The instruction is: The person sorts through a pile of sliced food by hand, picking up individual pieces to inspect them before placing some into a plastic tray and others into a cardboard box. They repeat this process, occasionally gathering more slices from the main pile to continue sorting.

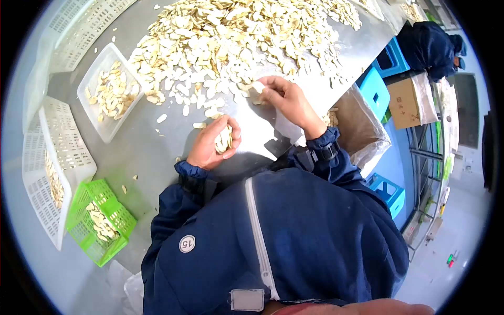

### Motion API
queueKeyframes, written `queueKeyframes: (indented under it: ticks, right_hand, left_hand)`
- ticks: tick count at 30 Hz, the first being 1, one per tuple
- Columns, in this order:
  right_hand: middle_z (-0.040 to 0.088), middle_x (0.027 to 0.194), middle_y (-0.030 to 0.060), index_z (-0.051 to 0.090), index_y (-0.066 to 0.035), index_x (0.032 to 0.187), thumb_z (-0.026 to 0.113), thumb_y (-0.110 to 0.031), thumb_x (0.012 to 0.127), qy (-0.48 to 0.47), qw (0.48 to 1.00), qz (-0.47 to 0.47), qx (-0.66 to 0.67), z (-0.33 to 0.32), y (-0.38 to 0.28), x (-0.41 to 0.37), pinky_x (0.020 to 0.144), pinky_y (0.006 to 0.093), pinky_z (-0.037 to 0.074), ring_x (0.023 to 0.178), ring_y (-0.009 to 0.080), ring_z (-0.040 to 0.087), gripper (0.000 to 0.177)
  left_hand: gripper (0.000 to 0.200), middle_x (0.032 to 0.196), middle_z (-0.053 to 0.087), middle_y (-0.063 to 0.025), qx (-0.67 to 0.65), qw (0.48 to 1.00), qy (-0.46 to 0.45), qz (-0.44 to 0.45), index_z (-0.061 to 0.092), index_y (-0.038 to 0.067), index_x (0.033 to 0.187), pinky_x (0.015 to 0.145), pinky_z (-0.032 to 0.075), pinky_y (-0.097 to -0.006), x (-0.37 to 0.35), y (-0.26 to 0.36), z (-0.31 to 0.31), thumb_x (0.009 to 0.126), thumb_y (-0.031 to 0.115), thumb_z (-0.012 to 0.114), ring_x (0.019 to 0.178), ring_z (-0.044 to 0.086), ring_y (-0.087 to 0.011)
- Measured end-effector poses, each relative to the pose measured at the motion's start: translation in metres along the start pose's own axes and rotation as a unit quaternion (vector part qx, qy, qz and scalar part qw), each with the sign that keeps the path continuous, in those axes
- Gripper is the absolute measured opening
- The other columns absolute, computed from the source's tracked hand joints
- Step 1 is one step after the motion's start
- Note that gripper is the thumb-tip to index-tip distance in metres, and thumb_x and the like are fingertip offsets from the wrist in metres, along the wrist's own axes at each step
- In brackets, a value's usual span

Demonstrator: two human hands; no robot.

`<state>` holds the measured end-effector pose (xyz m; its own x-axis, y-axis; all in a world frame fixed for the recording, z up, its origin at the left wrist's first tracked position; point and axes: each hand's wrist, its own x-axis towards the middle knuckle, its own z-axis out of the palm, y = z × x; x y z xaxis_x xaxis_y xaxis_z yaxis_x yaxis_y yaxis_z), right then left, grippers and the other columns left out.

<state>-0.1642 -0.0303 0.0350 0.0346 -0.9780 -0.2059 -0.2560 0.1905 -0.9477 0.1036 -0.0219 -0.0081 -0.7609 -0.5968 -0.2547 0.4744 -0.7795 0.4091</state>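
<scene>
A large heap of pale, thin dried slices (226, 37) covers the far part of the metal table (173, 134). My left hand (212, 146) is curled, palm turned inward, around a small bunch of these slices (223, 139). To its right, at the near edge of the heap, my right hand (289, 100) pinches a single pale slice (258, 87) between thumb and fingertips. Loose slices lie scattered on the table just beyond both hands.
On the left stand a white tub (108, 135) of slices, white perforated baskets (79, 149) and a green basket (102, 252) with some slices. To the right are a lined box (362, 123), blue stools (388, 194), a cardboard carton (407, 105) and another person (425, 47).
</scene>
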Motion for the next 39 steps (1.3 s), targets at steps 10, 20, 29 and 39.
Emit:
queueKeyframes:
  ticks: [10, 20, 29, 39]
  right_hand:
    - [0.075, 0.102, 0.0142, 0.080, -0.012, 0.110, 0.072, -0.021, 0.095, 0.013, 0.944, -0.127, -0.305, 0.013, -0.007, 0.006, 0.082, 0.0428, 0.059, 0.093, 0.0354, 0.073, 0.020]
    - [0.072, 0.126, 0.0105, 0.078, -0.013, 0.120, 0.072, -0.013, 0.089, 0.070, 0.883, -0.279, -0.370, 0.048, -0.008, 0.018, 0.098, 0.0440, 0.056, 0.117, 0.0334, 0.066, 0.031]
    - [0.075, 0.123, 0.0106, 0.078, -0.011, 0.119, 0.070, -0.003, 0.089, 0.120, 0.914, -0.194, -0.336, -0.023, 0.007, -0.021, 0.103, 0.0423, 0.055, 0.117, 0.0332, 0.069, 0.032]
    - [0.077, 0.100, 0.0103, 0.081, -0.012, 0.108, 0.062, -0.005, 0.095, 0.202, 0.881, -0.175, -0.390, -0.069, 0.015, 0.001, 0.090, 0.0432, 0.057, 0.100, 0.0346, 0.070, 0.024]
  left_hand:
    - [0.055, 0.108, 0.068, -0.0133, -0.027, 1.000, 0.003, -0.002, 0.057, 0.002, 0.133, 0.049, 0.049, -0.0249, 0.004, -0.004, -0.013, 0.118, 0.048, 0.032, 0.081, 0.067, -0.0171]
    - [0.054, 0.107, 0.066, -0.0086, 0.008, 1.000, 0.007, -0.017, 0.056, 0.000, 0.140, 0.055, 0.048, -0.0251, 0.001, 0.001, -0.007, 0.117, 0.045, 0.039, 0.084, 0.063, -0.0150]
    - [0.039, 0.103, 0.061, -0.0071, 0.041, 0.998, 0.040, -0.007, 0.056, 0.001, 0.137, 0.053, 0.046, -0.0219, -0.002, 0.001, 0.003, 0.110, 0.029, 0.060, 0.080, 0.061, -0.0135]
    - [0.031, 0.104, 0.065, -0.0086, 0.035, 0.999, 0.016, -0.005, 0.059, 0.002, 0.132, 0.056, 0.048, -0.0251, -0.003, 0.004, -0.002, 0.108, 0.022, 0.061, 0.080, 0.062, -0.0138]
